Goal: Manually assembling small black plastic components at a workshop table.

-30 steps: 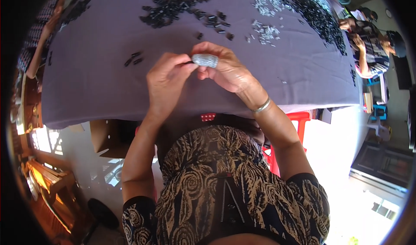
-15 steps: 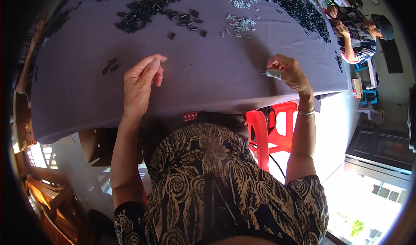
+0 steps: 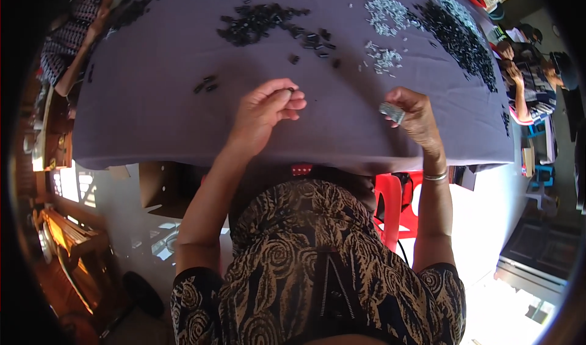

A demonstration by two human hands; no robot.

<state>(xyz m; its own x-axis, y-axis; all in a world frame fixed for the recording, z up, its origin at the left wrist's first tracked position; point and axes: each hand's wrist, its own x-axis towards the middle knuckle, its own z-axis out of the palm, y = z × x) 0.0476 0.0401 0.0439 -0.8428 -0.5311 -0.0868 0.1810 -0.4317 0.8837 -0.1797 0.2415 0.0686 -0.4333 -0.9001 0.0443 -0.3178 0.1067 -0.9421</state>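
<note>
Over the near half of the cloth, my left hand (image 3: 259,116) is closed in a pinch, and a small dark piece (image 3: 291,90) shows between thumb and forefinger. To its right, my right hand (image 3: 418,120) has its fingers curled together just above the cloth. A silvery-grey patch (image 3: 392,112) shows at its thumb; whether it is wrapped round the thumb or held, I cannot tell. Beyond my left hand lie a few loose black cylinders (image 3: 210,87). Farther off is a heap of black cylinders (image 3: 253,25), with small silvery pieces (image 3: 384,58) beyond my right hand.
A purple-grey cloth (image 3: 152,122) covers the table, its near edge before my body. A larger dark pile (image 3: 461,37) stretches along the right side. One person (image 3: 73,34) sits at the left; others (image 3: 519,70) are at the right. A red chair (image 3: 387,208) stands near my right arm.
My view has shifted, so the table sits farther right in it. My left hand has come closer to the right one, its pinch now tighter. The right hand has turned slightly, showing more of the silvery patch.
</note>
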